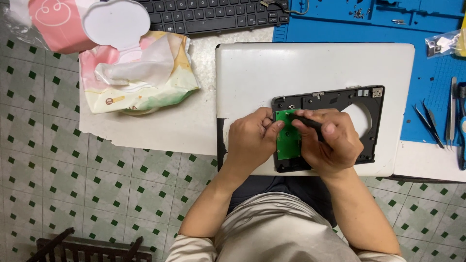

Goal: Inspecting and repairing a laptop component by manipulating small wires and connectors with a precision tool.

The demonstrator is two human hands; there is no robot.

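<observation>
A black plastic frame (340, 98) with a round cut-out lies on a closed white laptop (310, 63). A small green circuit board (287, 141) sits in the frame's left part. My left hand (251, 138) rests on the frame's left edge, its thumb and fingertips pressing on the green board. My right hand (330, 140) is closed around a black tool (307, 121) whose tip points at the board's upper end. The tool's tip and part of the board are hidden by my fingers.
An open pack of wet wipes (138, 73) lies at the left on a white sheet. A black keyboard (213, 14) is at the top. At the right is a blue work mat (432, 58) with tweezers (429, 123), small screws and a plastic bag.
</observation>
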